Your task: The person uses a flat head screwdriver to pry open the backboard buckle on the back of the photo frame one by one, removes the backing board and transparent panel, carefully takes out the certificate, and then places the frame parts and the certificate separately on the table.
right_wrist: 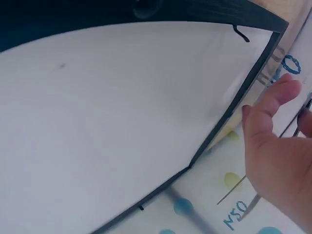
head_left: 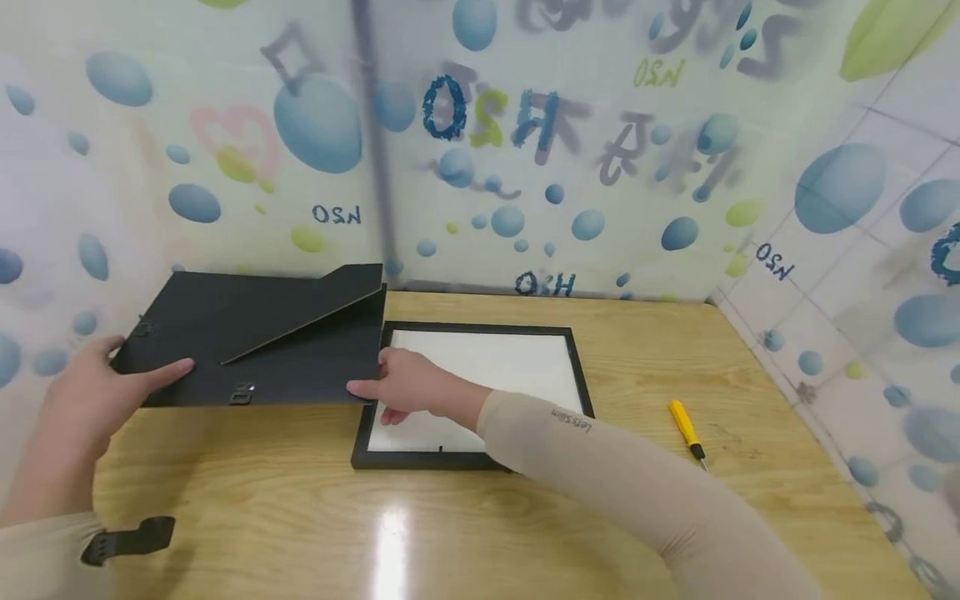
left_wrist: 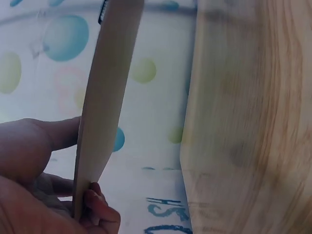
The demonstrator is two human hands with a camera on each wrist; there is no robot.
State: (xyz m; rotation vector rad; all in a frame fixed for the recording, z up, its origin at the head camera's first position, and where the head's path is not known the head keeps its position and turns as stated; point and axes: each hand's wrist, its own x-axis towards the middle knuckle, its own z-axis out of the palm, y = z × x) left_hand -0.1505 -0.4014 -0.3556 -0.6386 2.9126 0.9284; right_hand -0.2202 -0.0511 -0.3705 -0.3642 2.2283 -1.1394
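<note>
Both hands hold up a black picture-frame backing board (head_left: 217, 312), its folding stand flap (head_left: 337, 302) lifted slightly from the face. My left hand (head_left: 84, 398) grips the left edge, thumb on top; in the left wrist view, fingers curl behind the board's brown underside (left_wrist: 105, 87). My right hand (head_left: 420, 385) pinches the near right corner, thumb above and fingers below. Metal clips (head_left: 242, 393) sit along the board's edges. Under the right hand and forearm, a black picture frame (head_left: 427, 460) lies on the table, a white panel (head_left: 487, 358) inside it.
A yellow-handled screwdriver (head_left: 684, 422) lies on the wooden table (head_left: 300, 517) to the right of the frame. A wall covering with blue and green spots (head_left: 510, 183) rises behind the table. Small dark tabs (right_wrist: 241, 34) stick out from the frame's inner edge.
</note>
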